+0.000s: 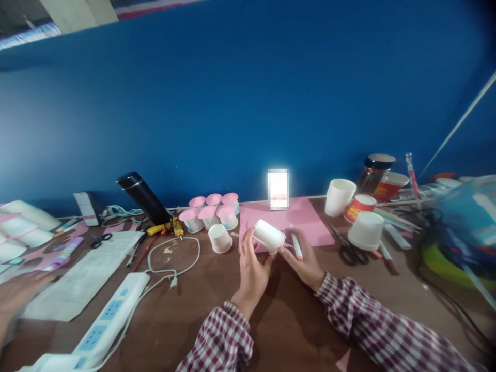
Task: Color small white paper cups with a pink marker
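My left hand (pixel 252 266) is wrapped round a white paper cup (pixel 268 234), which is tilted on its side above the desk. A white marker with a red end (pixel 296 247) is held in my right hand (pixel 306 263), whose thumb and fingertips reach to the cup's edge. Behind both hands lies a sheet of pink paper (pixel 306 217). To the left, another white paper cup (pixel 220 239) stands upright, in front of several cups with pink paper tops (pixel 209 216). A phone-like upright screen (pixel 278 189) glows behind the pink sheet.
On the right are paper cups (pixel 366 231), scissors (pixel 354 254) and a jar (pixel 375 173). A black flask (pixel 143 199), a cable (pixel 173 276), a power strip (pixel 104 320) and a printed sheet (pixel 87 276) lie left. Another person's hand (pixel 27 289) rests far left. A blue partition (pixel 248 103) stands behind.
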{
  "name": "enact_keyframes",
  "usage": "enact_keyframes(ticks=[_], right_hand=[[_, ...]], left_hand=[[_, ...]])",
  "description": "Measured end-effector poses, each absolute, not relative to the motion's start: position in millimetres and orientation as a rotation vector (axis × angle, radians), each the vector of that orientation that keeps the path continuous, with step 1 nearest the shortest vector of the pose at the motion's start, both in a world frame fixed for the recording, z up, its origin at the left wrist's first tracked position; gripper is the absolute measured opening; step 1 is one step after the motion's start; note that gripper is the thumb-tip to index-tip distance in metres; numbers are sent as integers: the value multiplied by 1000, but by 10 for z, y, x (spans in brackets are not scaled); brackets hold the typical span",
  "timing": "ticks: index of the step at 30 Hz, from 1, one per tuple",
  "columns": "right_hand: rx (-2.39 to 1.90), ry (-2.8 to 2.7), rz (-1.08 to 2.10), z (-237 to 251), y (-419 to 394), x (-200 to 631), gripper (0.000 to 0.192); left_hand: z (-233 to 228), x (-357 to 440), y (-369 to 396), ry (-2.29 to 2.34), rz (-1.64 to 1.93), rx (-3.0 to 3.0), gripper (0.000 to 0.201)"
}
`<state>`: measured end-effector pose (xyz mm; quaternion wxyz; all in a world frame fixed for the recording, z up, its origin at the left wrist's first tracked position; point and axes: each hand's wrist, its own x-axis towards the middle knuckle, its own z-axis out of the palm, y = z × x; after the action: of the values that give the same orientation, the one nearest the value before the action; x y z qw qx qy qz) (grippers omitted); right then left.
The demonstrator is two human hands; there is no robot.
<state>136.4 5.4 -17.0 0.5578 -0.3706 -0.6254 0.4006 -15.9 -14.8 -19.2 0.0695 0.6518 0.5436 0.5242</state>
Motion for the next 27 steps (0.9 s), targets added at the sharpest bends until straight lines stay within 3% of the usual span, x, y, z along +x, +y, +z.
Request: enact_keyframes(ticks=[9, 17, 23, 27], right_hand=[[-924, -1330, 986, -127, 62, 1353, 43], [-798, -934, 1331, -150, 139, 1332, 36], [-925, -1273, 911, -87, 48, 1341, 43], [-991, -1512, 647, -85, -33, 1328, 51]], left_hand=[[-122, -106, -199, 1350, 1613, 1700, 88], [-54, -106, -210, 1108, 1535, 1356, 71], [-40, -87, -199, 934, 1494, 1244, 44], [-23, -82, -212, 937, 1497, 1193, 41]])
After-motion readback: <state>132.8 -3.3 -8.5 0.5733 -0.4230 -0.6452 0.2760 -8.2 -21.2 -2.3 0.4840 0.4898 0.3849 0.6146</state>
